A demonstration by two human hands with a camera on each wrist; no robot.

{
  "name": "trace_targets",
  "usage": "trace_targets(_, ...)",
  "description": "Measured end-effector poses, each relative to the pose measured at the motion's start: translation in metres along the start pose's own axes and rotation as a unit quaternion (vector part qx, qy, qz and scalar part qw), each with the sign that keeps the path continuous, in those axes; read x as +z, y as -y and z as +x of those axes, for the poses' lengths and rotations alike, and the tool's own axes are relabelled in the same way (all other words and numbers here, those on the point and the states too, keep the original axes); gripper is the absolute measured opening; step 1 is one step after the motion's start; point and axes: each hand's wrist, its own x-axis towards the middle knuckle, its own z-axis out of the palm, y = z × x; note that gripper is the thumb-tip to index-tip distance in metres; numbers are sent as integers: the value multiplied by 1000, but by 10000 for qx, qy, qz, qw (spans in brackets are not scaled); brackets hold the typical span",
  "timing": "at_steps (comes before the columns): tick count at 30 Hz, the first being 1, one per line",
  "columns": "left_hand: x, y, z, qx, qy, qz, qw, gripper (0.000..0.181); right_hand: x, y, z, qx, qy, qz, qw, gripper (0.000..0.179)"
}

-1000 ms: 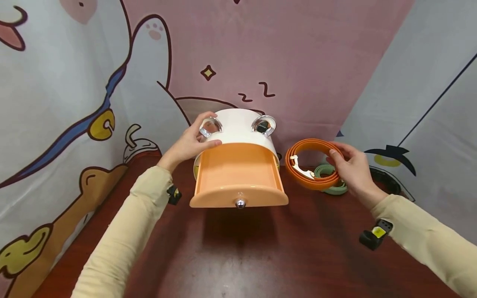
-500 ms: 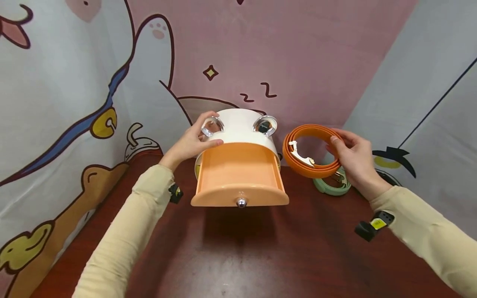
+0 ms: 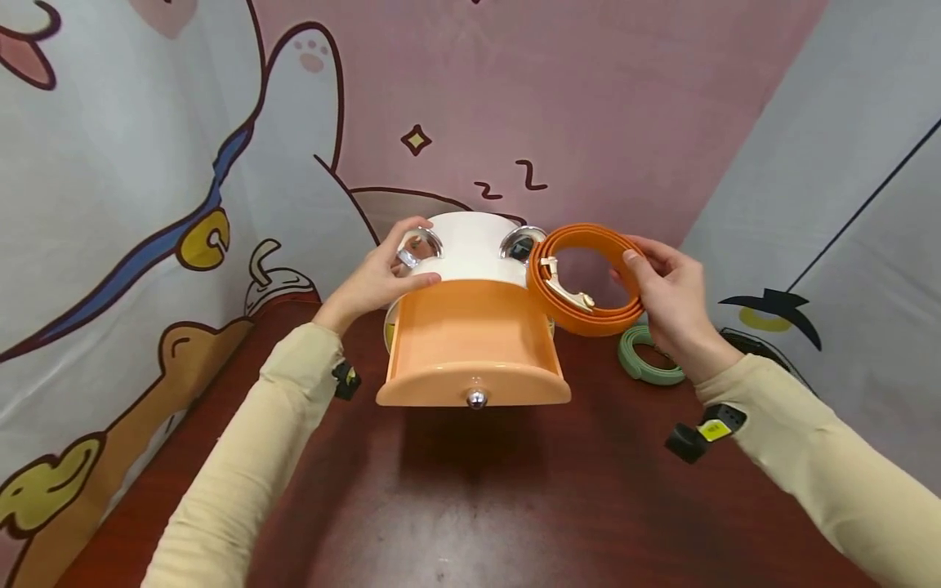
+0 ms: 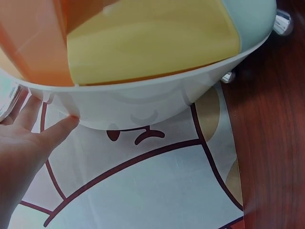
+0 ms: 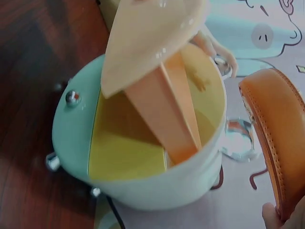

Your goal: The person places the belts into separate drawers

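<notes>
A white rounded drawer box (image 3: 470,245) with two chrome rings on top stands at the back of the table. Its orange drawer (image 3: 474,327) is pulled far out, with nothing visible inside. My left hand (image 3: 375,282) grips the box's top left by the ring, thumb on the white shell. In my right hand (image 3: 672,294), a coiled orange belt (image 3: 588,323) with a pale gold buckle is pinched between thumb and fingers. Raised at the drawer's right side, the coil overlaps the box's right edge in the head view. The right wrist view shows the belt's stitched edge (image 5: 274,157) beside the box.
A coiled green belt (image 3: 639,367) lies on the dark red table (image 3: 470,506) beneath my right hand. Below the orange drawer, the right wrist view shows a yellow drawer (image 5: 119,143) and a teal one (image 5: 71,129). Cartoon-printed cloth (image 3: 588,106) hangs behind and at the sides.
My right hand has lifted the orange belt and moved it left, from above the green belt to the box's right edge. The left hand keeps its hold; the drawer stays out.
</notes>
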Motion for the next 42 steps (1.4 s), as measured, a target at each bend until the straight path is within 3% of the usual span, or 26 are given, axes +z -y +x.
trace_targets(11, 0, 0, -1, 7, 4, -157, 9999, 71, 32, -9, -8, -60, 57, -1154, 9933, 37)
trace_targets(16, 0, 1, 0, 13, -2, -125, 9999, 72, 47, -17, -10, -242, 168, -1276, 9914, 35)
trace_targets(26, -1, 2, 1, -16, -6, -12, 10000, 69, 69, -37, -15, -708, 489, -987, 9914, 31)
trace_targets(37, -1, 2, 1, 39, -5, -141, 9999, 69, 88, -46, -24, -1494, 1236, -833, 9775, 30)
trace_targets(42, -1, 2, 1, 68, 3, -191, 9998, 68, 91, -50, -25, -1613, 1443, -645, 9742, 31)
